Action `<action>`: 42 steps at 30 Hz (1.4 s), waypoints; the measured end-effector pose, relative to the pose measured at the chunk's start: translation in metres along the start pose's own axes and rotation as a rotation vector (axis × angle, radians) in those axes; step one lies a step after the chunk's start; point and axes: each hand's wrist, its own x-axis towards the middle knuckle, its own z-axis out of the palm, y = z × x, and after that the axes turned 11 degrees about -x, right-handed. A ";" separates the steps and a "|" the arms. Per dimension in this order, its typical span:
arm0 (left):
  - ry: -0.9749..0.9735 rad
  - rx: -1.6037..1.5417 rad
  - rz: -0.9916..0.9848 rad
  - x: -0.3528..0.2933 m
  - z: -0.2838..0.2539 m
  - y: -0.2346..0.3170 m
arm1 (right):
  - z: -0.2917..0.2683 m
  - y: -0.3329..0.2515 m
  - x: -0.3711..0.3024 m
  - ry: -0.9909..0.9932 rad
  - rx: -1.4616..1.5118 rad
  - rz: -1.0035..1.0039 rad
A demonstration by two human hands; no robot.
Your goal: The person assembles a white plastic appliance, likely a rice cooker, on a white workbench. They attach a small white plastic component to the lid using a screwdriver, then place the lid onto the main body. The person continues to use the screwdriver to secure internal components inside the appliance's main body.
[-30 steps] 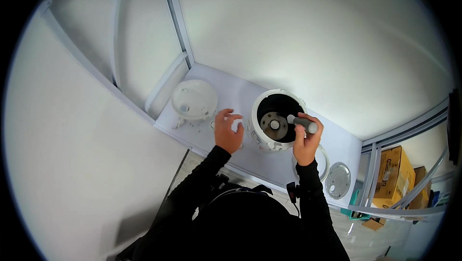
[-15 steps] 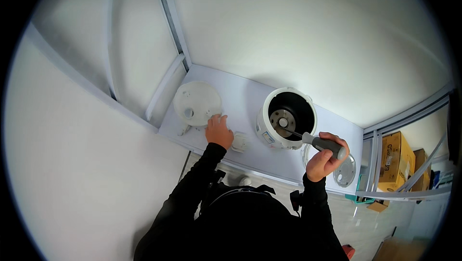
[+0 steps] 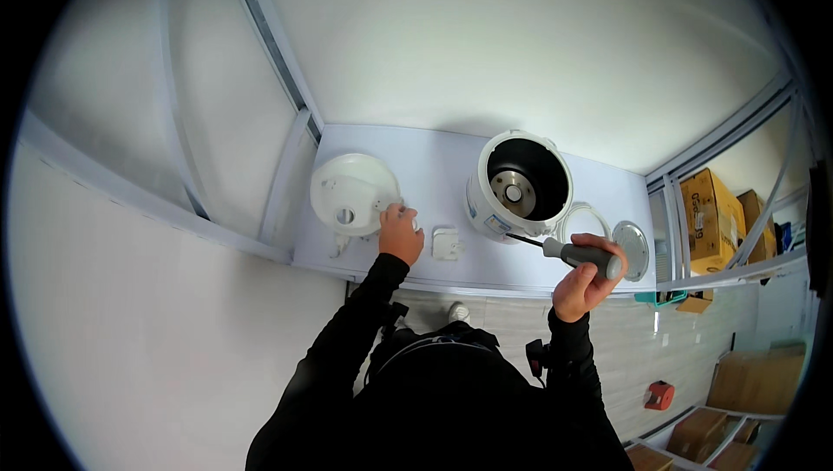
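My right hand (image 3: 587, 278) grips a screwdriver (image 3: 583, 256) with a grey handle. Its shaft slants up to the left, the tip by the lower outer wall of a white rice cooker body (image 3: 482, 202). That body has a dark inside with a round metal plate (image 3: 512, 191) at the bottom. My left hand (image 3: 400, 235) is at the right edge of a round white plastic cover (image 3: 351, 186), fingers bent; a whitish bit shows by the fingertips, too small to name. Right of this hand lies a small white plastic piece (image 3: 446, 243).
A white ring-shaped part (image 3: 568, 223) and a round metal lid (image 3: 632, 250) lie at the right end of the table (image 3: 425, 154). Walls and metal frame rails (image 3: 279, 46) border it. Cardboard boxes (image 3: 711, 219) stand beyond on the right, and a red object (image 3: 659, 395) sits on the floor.
The screwdriver has come out of the cooker body, its tip now outside the near wall. My left hand's fingers have drawn in at the cover's edge. The whole view has shifted.
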 end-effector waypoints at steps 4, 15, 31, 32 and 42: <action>-0.007 -0.262 0.076 0.011 -0.034 0.025 | 0.004 -0.007 -0.010 0.009 -0.030 -0.020; -0.388 -1.144 0.346 -0.010 -0.151 0.118 | 0.062 -0.055 -0.051 -0.578 0.234 0.258; -0.456 -0.983 0.231 -0.057 -0.182 0.081 | 0.099 -0.075 -0.094 -0.658 0.211 0.205; -0.459 -0.972 0.247 -0.056 -0.184 0.080 | 0.099 -0.078 -0.093 -0.662 0.215 0.200; -0.513 -0.972 0.275 -0.051 -0.187 0.082 | 0.094 -0.085 -0.090 -0.668 0.188 0.180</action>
